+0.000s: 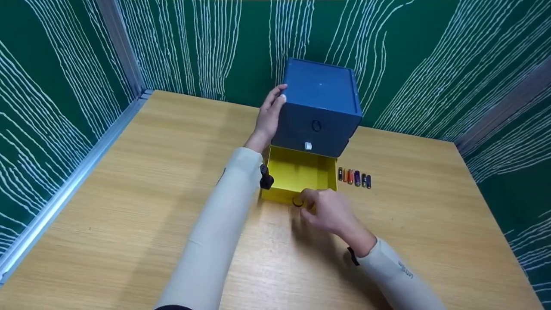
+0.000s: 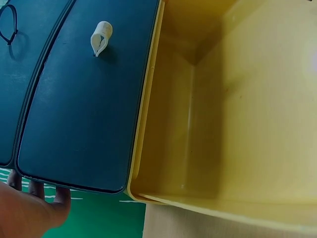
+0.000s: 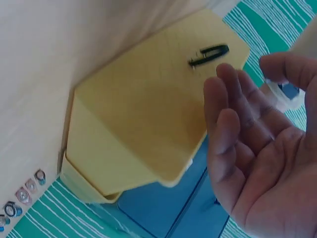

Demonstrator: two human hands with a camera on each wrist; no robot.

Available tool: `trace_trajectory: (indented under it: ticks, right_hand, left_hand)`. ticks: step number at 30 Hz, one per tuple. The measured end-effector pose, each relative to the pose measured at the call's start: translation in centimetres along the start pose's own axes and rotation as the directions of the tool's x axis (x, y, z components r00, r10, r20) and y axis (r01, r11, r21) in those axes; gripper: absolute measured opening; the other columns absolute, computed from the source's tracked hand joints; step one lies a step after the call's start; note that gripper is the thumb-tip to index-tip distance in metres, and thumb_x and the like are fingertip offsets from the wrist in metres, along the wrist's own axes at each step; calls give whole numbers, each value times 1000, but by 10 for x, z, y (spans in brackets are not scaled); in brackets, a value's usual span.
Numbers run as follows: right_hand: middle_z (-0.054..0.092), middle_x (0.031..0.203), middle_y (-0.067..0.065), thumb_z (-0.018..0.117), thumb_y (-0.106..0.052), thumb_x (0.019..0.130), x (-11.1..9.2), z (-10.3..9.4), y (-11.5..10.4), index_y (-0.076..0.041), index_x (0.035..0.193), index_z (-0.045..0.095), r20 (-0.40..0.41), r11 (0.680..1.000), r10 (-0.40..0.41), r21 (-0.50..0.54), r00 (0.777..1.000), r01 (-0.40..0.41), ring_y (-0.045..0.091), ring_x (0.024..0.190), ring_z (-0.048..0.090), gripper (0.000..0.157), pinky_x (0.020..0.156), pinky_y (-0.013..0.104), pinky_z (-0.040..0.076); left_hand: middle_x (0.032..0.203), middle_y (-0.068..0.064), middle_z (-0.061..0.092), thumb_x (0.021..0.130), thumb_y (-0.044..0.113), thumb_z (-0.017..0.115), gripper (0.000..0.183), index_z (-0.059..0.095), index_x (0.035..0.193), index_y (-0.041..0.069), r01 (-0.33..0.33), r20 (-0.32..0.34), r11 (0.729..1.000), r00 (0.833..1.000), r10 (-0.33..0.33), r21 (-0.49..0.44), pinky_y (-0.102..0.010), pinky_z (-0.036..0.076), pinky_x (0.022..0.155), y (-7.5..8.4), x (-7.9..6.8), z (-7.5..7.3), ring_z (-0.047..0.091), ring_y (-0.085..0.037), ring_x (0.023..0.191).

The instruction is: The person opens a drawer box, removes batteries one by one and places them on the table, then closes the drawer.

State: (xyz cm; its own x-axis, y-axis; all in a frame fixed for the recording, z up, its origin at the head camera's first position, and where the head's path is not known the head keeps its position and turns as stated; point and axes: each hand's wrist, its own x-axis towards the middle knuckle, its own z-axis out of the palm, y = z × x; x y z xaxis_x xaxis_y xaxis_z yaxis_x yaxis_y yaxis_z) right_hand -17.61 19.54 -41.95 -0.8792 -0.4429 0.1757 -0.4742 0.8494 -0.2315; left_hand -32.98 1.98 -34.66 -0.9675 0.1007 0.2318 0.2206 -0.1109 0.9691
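A blue drawer cabinet (image 1: 320,84) stands toward the back of the table, its bottom yellow drawer (image 1: 290,172) pulled out; no contents show inside. My left hand (image 1: 269,114) rests against the cabinet's left side near the top; in the left wrist view its fingertips (image 2: 62,196) touch the edge. Just in front of the drawer is my right hand (image 1: 329,211), beside the black loop handle (image 1: 297,202). In the right wrist view its fingers are loosely bent with nothing between them, apart from the loop (image 3: 209,54).
Several batteries (image 1: 351,177) stand or lie in a row to the right of the drawer. The closed drawers above carry a white loop handle (image 1: 308,146) and a black ring (image 1: 317,125). Green walls with white lines (image 1: 215,43) border the wooden table (image 1: 181,172).
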Motion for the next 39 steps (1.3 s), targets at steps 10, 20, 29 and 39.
trace_trajectory:
  ticks: [10, 20, 29, 39]
  right_hand:
    - [56, 60, -10, 63, -33, 74, 0, 20, -7, -22, 87, 64, 6, 995, 67, -70, 998, -66, 6, 49, 44, 17, 45, 22, 35]
    - [51, 56, -10, 61, -31, 75, 1, 28, -10, -21, 81, 65, -75, 992, 111, -52, 991, -115, 8, 48, 42, 13, 45, 23, 33]
    - [61, 68, -7, 59, -28, 78, 2, 28, -14, -20, 86, 66, -60, 984, 168, -56, 984, -172, 9, 56, 49, 13, 54, 27, 41]
    - [66, 70, -4, 62, -22, 76, 5, 28, -17, -18, 79, 67, -122, 982, 148, -97, 981, -160, 13, 58, 57, 7, 54, 30, 46]
  left_hand:
    - [140, 9, 30, 92, 35, 35, 36, 40, 128, 30, 13, -2, 1000, 1000, -13, -8, -41, 26, 102, 1, -1, -1, 34, -12, 122]
    - [138, 8, 33, 92, 33, 37, 35, 42, 126, 29, -4, -1, 999, 1000, 4, -33, -37, 25, 103, -6, 4, -1, 34, -11, 122]
    - [137, 13, 33, 90, 42, 38, 32, 43, 121, 40, -31, -19, 999, 999, 31, -13, -40, 27, 102, -25, 16, -1, 36, -9, 120]
    - [139, 8, 31, 92, 36, 36, 36, 41, 127, 31, -5, -3, 1000, 1000, 5, -15, -40, 26, 102, -5, 2, -1, 34, -12, 121]
